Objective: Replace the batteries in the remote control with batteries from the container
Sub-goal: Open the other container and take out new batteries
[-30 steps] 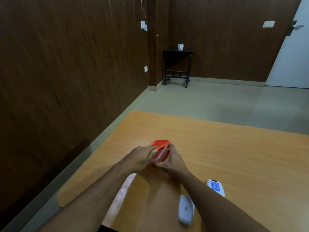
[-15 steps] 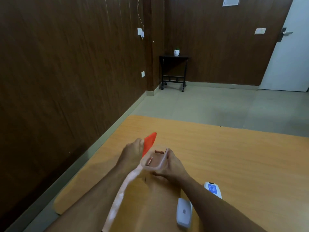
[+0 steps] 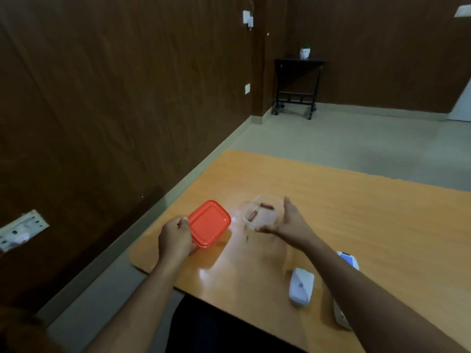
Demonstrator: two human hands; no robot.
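- The left hand [image 3: 175, 240] is gripping the near left edge of the orange lid [image 3: 209, 223], fingers curled round the rim, and is holding it low over the left part of the table [image 3: 356, 215]; whether the lid's far edge is touching the wood is hard to tell.
- The clear container [image 3: 262, 212] is sitting on the table just to the right of the lid, with its top uncovered.
- Two batteries [image 3: 267, 206] are lying inside the container, one across the far side and one slanting along the left side.
- The right hand [image 3: 288, 222] is reaching round the container's right and near sides, thumb at the near rim and fingers up along the far right wall; the picture is blurred here, so the hand seems to be cupping the container, but how firmly it is holding I cannot tell.
- The remote control [image 3: 348, 261] is lying near the right forearm, mostly hidden behind it, with a blue patch showing at its far end.
- A white cover piece [image 3: 301, 286] is lying flat on the table just left of that forearm, nearer the table's front edge.
- A small black side table [image 3: 298, 85] is standing against the far wall with a little white pot [image 3: 304, 52] on it.
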